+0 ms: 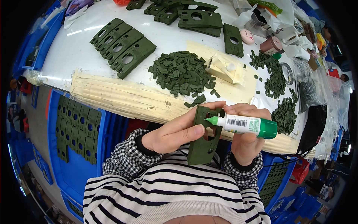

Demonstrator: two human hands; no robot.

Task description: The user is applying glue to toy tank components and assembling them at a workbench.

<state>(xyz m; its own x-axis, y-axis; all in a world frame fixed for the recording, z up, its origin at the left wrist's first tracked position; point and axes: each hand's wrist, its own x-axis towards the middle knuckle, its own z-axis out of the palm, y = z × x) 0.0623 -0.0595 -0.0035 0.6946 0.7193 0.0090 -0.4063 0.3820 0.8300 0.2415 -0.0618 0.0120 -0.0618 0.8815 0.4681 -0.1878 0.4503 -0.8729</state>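
Observation:
Close to my chest, my left hand [178, 131] grips a dark green plastic hull part [201, 149] by its upper end, the thumb pressed on its face. A large round opening shows in the part. My right hand [248, 142] is closed round a white glue bottle [242, 124] with a green base and a pointed green nozzle. The bottle lies nearly level, its nozzle tip at the upper part of the hull part; whether it touches the surface I cannot tell. Beyond my hands is a heap of small green plastic pieces [181, 72] on the table.
Several hull parts [123, 46] lie in a row on the white table [78, 48], with others stacked at the back. A cream taped block [225, 69] stands beside the heap. More small pieces [285, 115] lie at right. Blue bins [74, 170] with hull parts stand below the padded table edge [123, 95].

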